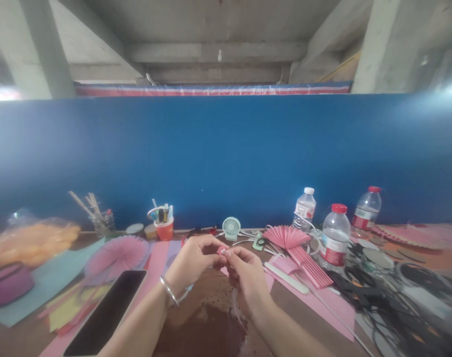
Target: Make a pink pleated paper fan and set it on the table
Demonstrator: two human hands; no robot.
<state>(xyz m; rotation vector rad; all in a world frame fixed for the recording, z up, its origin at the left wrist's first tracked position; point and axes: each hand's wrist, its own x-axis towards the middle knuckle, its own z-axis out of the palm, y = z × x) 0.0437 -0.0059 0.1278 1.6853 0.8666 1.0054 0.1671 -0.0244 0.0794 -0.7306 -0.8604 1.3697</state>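
Note:
Above the middle of the brown table, my two hands meet at the fingertips. A small red piece (221, 250) with a whitish spot sits between them; its exact kind is too small to make out. My left hand (196, 259), with a silver bangle at its wrist, pinches this piece from the left between thumb and forefinger. From the right, my right hand (249, 278) grips its edge with thumb and forefinger, the other fingers curled under. A small light-green fan (231, 227) stands just beyond the hands. Dark specks and a wet-looking patch lie on the table (207, 317) below.
Left are a black phone (108, 312), a pink paper rosette (116, 259) and a red cup (163, 230) of tools. Pleated pink paper (310, 267), a white stick-like tool (286, 277), water bottles (336, 238) and tangled black cables (382, 292) lie right. A blue partition (226, 148) rises behind.

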